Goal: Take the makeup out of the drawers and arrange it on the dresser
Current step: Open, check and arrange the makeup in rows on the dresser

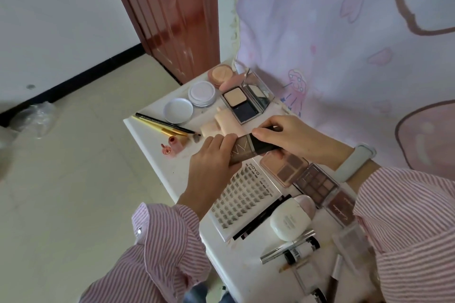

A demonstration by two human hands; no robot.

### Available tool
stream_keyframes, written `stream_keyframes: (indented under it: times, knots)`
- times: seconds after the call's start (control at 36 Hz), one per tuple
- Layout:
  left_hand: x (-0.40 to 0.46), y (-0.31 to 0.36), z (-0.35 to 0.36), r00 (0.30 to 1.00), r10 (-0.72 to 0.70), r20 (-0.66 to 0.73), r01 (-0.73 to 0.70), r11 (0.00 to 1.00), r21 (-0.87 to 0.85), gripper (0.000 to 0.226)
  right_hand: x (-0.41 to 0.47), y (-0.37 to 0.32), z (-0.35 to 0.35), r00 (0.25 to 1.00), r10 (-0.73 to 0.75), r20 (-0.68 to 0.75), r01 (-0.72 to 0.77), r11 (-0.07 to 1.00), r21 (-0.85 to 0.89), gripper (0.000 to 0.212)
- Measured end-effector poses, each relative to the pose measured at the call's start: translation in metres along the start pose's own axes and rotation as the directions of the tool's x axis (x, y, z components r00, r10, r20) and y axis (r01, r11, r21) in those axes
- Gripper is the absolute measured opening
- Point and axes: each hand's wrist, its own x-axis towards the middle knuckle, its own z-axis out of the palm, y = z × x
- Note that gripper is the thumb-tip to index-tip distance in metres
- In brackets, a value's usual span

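Both my hands hold a brown foundation tube (242, 149) with a black cap above the white dresser top (157, 155). My left hand (211, 162) grips the brown body. My right hand (290, 138) pinches the black cap end. Under them lie a lash tray (243, 197) marked XOYO and brown eyeshadow palettes (285, 167). An open compact (243, 103) with beige and dark pans stands behind, next to round powder jars (202, 93). No drawer is in view.
Brushes and pencils (162, 124) lie at the dresser's left edge beside a small pink bottle (176, 145). A white oval case (290, 225) and several tubes sit near me. A pink curtain (344, 44) hangs right, a brown door (177, 15) behind, tiled floor left.
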Motion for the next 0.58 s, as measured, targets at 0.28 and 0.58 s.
stream_keyframes:
  times: [0.28,0.58]
  knots:
    - [0.004,0.004,-0.001,0.999,-0.036,-0.001,0.036,0.999,0.023,0.056,0.004,0.01,0.008,0.989,0.082,-0.125,-0.057,0.98,0.192,0.021]
    - [0.007,0.013,-0.008,0.982,-0.167,0.09,0.168,0.986,-0.002,0.039,0.006,0.015,0.016,0.942,-0.145,-0.301,0.151,0.989,-0.005,0.021]
